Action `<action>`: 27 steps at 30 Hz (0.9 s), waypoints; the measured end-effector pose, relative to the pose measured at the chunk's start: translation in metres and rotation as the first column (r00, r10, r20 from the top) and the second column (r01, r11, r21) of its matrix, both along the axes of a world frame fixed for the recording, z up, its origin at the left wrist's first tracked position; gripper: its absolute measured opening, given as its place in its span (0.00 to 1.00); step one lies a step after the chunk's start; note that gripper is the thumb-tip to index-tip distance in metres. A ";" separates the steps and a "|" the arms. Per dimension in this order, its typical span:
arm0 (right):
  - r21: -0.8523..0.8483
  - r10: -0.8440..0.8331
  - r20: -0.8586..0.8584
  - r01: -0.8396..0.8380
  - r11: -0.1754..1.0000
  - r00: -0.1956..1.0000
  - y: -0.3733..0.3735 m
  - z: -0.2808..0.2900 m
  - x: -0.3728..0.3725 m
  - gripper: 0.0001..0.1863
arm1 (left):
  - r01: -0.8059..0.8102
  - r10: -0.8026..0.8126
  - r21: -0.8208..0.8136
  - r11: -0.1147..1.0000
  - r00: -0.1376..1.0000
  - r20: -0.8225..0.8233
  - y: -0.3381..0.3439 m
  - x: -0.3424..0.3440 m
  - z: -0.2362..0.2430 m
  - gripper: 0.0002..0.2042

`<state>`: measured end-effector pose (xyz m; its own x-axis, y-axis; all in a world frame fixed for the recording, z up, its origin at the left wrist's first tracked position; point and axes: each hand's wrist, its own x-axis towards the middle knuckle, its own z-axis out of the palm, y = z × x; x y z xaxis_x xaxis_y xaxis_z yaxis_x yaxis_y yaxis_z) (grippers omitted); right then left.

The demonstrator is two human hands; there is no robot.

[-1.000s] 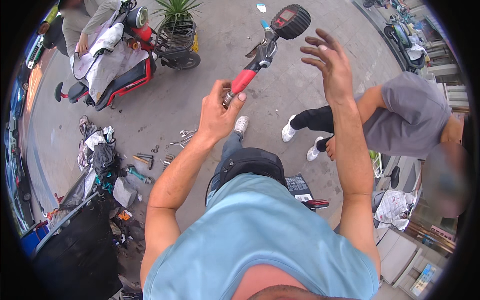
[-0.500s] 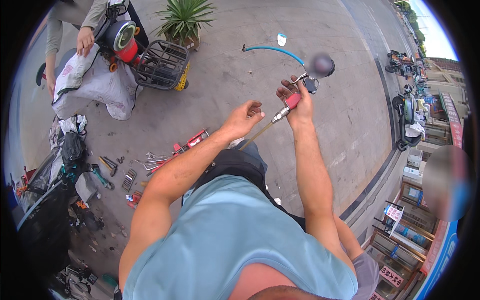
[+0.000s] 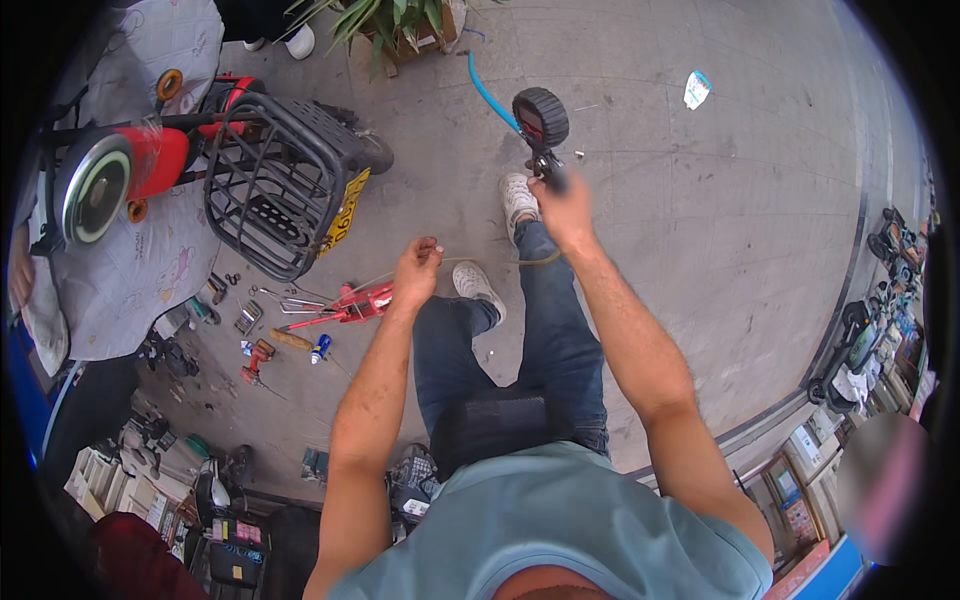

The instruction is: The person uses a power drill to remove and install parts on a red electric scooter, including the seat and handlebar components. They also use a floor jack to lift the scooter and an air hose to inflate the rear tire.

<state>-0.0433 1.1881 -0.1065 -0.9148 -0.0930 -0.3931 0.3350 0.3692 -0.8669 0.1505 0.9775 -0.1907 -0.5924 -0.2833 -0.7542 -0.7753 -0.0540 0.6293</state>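
My right hand (image 3: 567,212) is closed around a tire inflator (image 3: 548,165), held out in front of my right leg. A round pressure gauge (image 3: 541,118) in a black ribbed rubber cover tops it, and a blue hose (image 3: 490,95) curves away up and left. A thin yellowish air hose (image 3: 535,262) crosses in front of my legs, its upper end hidden near my right wrist. My left hand (image 3: 417,270) has its fingers curled together in a pinch; a small pale spot shows at the fingertips, too small to name. A red floor jack (image 3: 365,303) lies just beyond it.
At left stands an electric scooter (image 3: 150,165) with a black wire basket (image 3: 290,190), a patterned cover (image 3: 150,290) around it. A red drill (image 3: 257,360), a blue bottle (image 3: 320,348) and several tools lie on the ground. A potted plant (image 3: 405,25) stands ahead; parked scooters (image 3: 850,345) line the right.
My view has turned, bringing the scooter closer and my legs into sight. The inflator now points up with its gauge above my right hand. My left hand has moved left, away from it.
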 end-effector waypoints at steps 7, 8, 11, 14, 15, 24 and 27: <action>-0.092 0.154 0.365 -0.129 0.987 0.918 -0.012 -0.114 -0.049 0.11 | -0.421 0.447 -0.164 0.892 0.875 0.186 -0.078 0.022 -0.222 0.25; -0.075 0.201 0.357 -0.187 0.980 0.912 -0.014 -0.136 -0.050 0.11 | -0.437 0.464 -0.208 0.875 0.880 0.105 -0.087 0.015 -0.252 0.29; -0.013 0.343 0.305 -0.356 0.934 0.888 -0.020 -0.192 -0.054 0.11 | -0.491 0.440 -0.257 0.833 0.868 -0.232 -0.110 -0.028 -0.331 0.34; -0.002 0.435 0.089 -0.437 0.900 0.896 -0.043 -0.219 -0.067 0.12 | -0.534 0.414 -0.169 0.828 0.787 -0.456 -0.131 -0.079 -0.382 0.35; 0.006 0.431 0.292 -0.453 0.892 0.854 -0.058 -0.198 -0.082 0.13 | -0.533 0.416 -0.120 0.838 0.765 -0.492 -0.128 -0.090 -0.390 0.35; -0.287 0.390 0.060 -0.358 0.889 0.919 -0.097 -0.191 -0.085 0.13 | -0.543 0.374 -0.388 0.745 0.821 -0.432 -0.136 -0.106 -0.393 0.35; -0.239 0.409 0.078 -0.381 0.893 0.909 -0.099 -0.200 -0.083 0.13 | -0.485 0.353 -0.521 0.702 0.873 -0.337 -0.134 -0.112 -0.362 0.35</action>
<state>-0.1259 1.0895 -0.3065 -0.7305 -0.5307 -0.4297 0.3095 0.3036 -0.9011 0.0381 0.8432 -0.5530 -0.4190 -0.8746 -0.2440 -0.6176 0.0775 0.7826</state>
